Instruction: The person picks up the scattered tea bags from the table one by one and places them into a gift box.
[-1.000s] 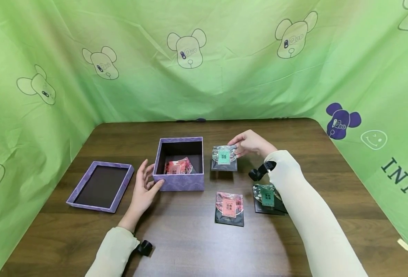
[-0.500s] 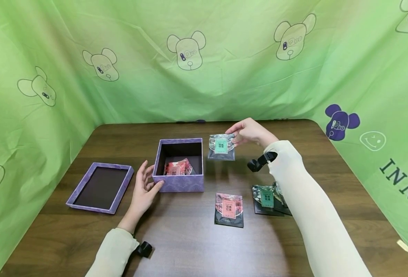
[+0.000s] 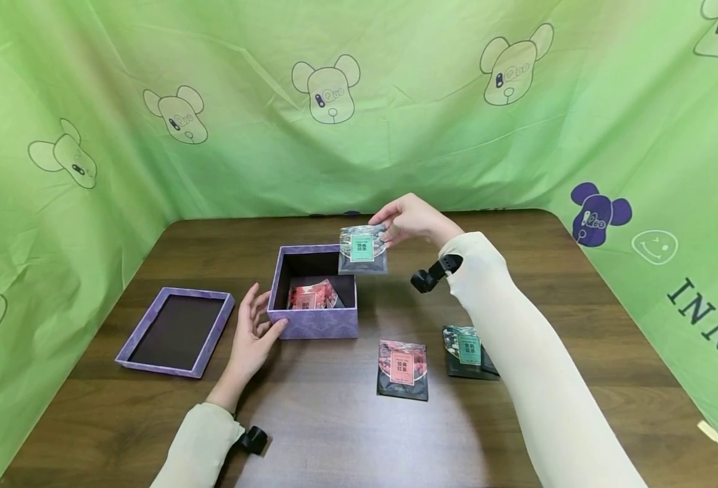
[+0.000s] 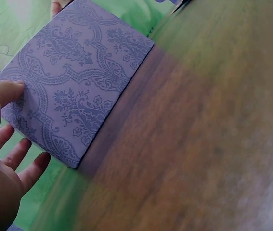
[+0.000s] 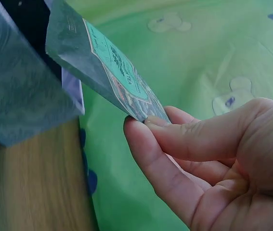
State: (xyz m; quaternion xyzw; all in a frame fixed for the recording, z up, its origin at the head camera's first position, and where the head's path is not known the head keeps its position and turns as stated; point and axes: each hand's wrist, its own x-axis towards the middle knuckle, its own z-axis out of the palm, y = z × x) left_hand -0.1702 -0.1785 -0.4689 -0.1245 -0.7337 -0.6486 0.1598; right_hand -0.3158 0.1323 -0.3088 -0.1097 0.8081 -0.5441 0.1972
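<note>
In the head view my right hand (image 3: 416,220) pinches the upper right corner of a tea sachet (image 3: 362,249) with a green label. This sachet hangs over the right rim of an open purple box (image 3: 315,324). In the right wrist view, thumb and fingers (image 5: 189,139) meet on the edge of the sachet (image 5: 97,62). My left hand (image 3: 252,335) holds the box at its near left corner. The left wrist view shows the thumb (image 4: 6,91) on the patterned wall (image 4: 73,77), the other fingers beside the corner. Inside the box lie red sachets (image 3: 310,297).
The purple lid (image 3: 211,339) lies inside-up on the wooden table (image 3: 334,420), left of the box. A pink-labelled sachet (image 3: 402,370) lies in front of the box. Dark green sachets (image 3: 469,351) lie further right, partly hidden by the right sleeve (image 3: 517,325). A green curtain (image 3: 395,149) surrounds the table.
My right hand has lifted the green-labelled sachet from low over the table and carried it left to the box's right rim. The left hand and box stay put.
</note>
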